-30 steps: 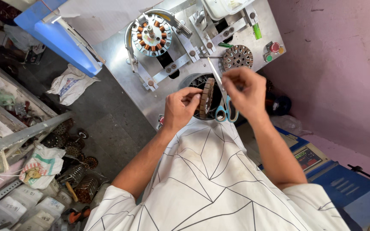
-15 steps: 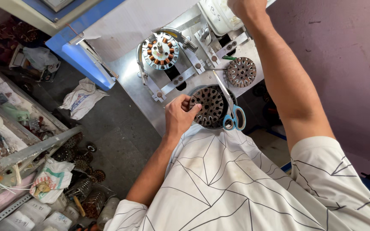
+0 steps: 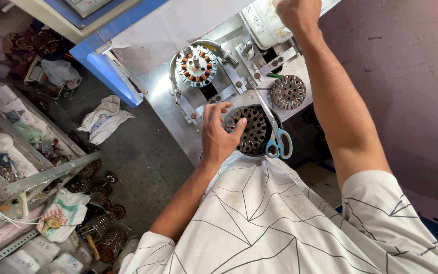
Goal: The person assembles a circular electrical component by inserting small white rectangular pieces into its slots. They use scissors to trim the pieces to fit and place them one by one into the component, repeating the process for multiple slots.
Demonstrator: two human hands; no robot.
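Metal workbench point(image 3: 178, 109): left hand point(image 3: 218, 134) on stator core point(image 3: 251, 130); scissors point(image 3: 275, 133) beside.

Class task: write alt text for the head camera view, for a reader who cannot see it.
Seen from above, a person's left hand rests on a round slotted metal stator core at the edge of a steel workbench, beside blue-handled scissors. Their right hand reaches up to a white container.

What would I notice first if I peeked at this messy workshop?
The round slotted metal disc under the left hand, with blue-handled scissors lying across it. Behind it, a ring of copper coils sits on the metal table, and the right hand reaches into a white tub.
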